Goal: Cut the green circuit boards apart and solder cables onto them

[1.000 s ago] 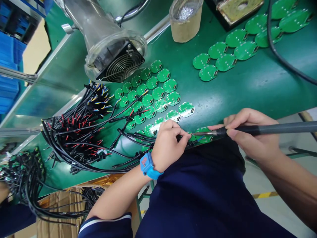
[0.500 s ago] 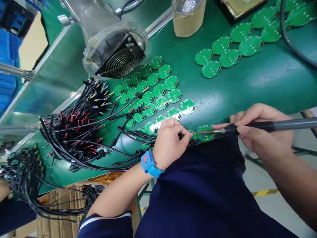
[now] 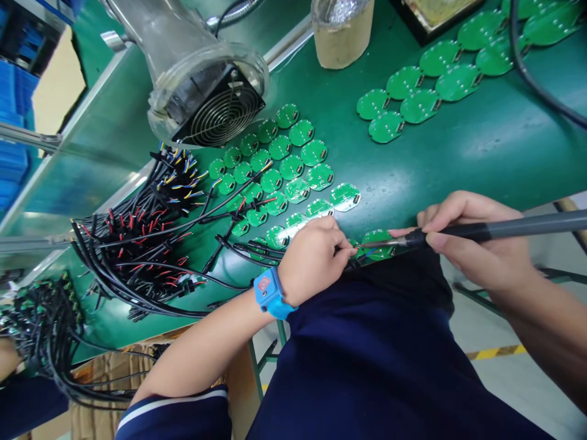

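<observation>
My right hand (image 3: pixel 479 241) is closed round a soldering iron (image 3: pixel 499 228), held nearly level with its tip pointing left. The metal tip meets the work right beside the fingertips of my left hand (image 3: pixel 314 253). That left hand, with a blue watch at the wrist, pinches the wire end of a black cable, mostly hidden by the fingers. Under the iron's tip lies a green round circuit board (image 3: pixel 378 239) at the table's front edge, with a bit of blue wire beside it. The exact contact point is too small to make out.
Rows of round green boards (image 3: pixel 291 167) lie ahead, and joined board strips (image 3: pixel 419 105) at the right. Black cables with bared red wires (image 3: pixel 142 244) are heaped left. A fume extractor fan (image 3: pixel 224 113) hangs above; a tan foil-topped container (image 3: pixel 342 36) stands behind.
My right hand has shifted slightly left with the soldering iron, its tip now closer to my left fingertips. My left hand keeps its pinch. The whole view has moved a little.
</observation>
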`<state>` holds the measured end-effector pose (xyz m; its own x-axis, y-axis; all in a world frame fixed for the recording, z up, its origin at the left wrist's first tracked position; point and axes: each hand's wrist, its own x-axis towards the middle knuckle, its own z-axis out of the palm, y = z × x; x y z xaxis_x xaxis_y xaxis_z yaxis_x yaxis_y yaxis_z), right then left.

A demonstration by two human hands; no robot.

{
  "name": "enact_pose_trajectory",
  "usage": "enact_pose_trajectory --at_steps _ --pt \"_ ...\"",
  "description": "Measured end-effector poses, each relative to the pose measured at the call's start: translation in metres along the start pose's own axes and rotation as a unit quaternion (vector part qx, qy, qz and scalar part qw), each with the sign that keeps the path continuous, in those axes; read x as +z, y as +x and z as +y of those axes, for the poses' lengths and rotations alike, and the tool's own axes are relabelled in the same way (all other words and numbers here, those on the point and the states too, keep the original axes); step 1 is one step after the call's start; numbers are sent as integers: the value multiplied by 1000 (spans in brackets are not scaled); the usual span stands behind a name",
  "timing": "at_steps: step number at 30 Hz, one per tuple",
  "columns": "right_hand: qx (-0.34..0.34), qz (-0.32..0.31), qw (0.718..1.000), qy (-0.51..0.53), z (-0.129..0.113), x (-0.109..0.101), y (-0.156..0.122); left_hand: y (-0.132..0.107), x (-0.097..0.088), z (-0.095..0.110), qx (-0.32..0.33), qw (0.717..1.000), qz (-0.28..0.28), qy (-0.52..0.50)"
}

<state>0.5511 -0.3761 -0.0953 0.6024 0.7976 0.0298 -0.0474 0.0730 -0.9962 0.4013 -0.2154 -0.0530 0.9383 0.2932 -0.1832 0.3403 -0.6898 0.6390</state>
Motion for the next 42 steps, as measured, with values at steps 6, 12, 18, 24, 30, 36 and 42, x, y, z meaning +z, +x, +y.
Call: enact_pose_trajectory --at_steps 6,12,18,24,30,36,42 --pt "-32 -46 998 15 2 -2 -3 4 0 8 -67 997 -26 7" --pt "-43 -58 997 24 1 -3 -3 2 3 13 -96 994 -20 39" --pt "-54 -36 994 90 2 0 -4 2 4 14 -85 994 -18 60" --pt "-70 -62 994 52 3 2 -6 0 6 17 -75 994 -14 73" --pt "-88 -49 992 80 0 3 -8 -1 6 21 -71 992 -14 104" --pt "-78 58 988 119 -2 5 -7 1 5 23 -52 989 -21 140" --pt "-85 137 986 36 4 12 -12 4 3 28 -24 977 -41 209"
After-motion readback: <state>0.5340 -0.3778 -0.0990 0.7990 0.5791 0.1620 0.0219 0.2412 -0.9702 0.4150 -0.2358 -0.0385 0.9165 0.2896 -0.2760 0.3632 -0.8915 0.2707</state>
